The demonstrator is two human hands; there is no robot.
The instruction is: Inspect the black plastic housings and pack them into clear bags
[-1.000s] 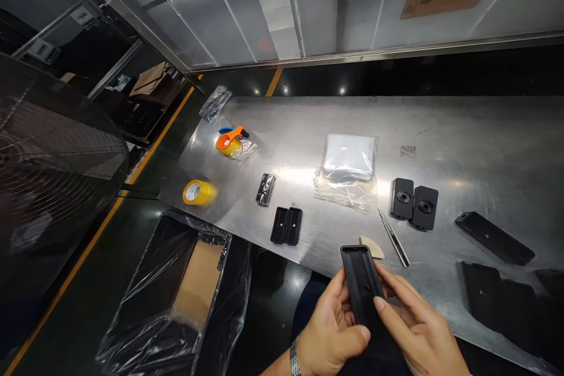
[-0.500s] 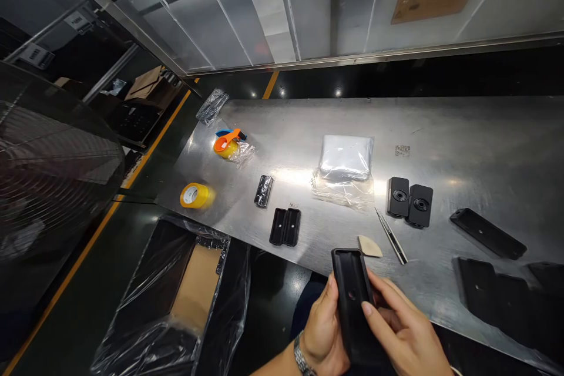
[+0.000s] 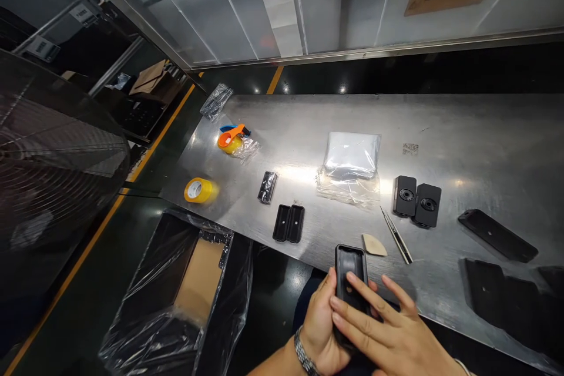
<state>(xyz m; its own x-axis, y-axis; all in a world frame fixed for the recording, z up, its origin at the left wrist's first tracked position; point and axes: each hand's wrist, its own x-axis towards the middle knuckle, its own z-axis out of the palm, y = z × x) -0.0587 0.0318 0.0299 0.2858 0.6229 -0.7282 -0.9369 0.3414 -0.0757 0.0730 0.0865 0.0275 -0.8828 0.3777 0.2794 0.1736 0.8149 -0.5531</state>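
Observation:
A long black plastic housing [image 3: 352,259], hollow with a raised rim and a small hole in its floor, is tilted up at the table's front edge. My left hand [image 3: 322,329] is wrapped round its left side and holds it. Over its lower half lies my right hand [image 3: 388,332], fingers stretched out and apart, fingertips touching the inside and left rim. That hand hides much of the lower housing. Just beyond are a beige wedge-shaped pad [image 3: 374,245] and a slim utility knife [image 3: 396,236].
On the metal table [image 3: 286,123] lie two small black trays [image 3: 288,223], a wrapped black piece [image 3: 267,187], clear bags [image 3: 352,155], two black round-centred parts [image 3: 416,201], yellow tape [image 3: 198,190] and an orange tape dispenser [image 3: 233,138]. More black housings [image 3: 497,235] lie right; a plastic-lined box [image 3: 198,276] stands below left.
My right hand has let go of the housing's right side and spread its fingers across the hollow. My left hand keeps its hold. The view has shifted slightly.

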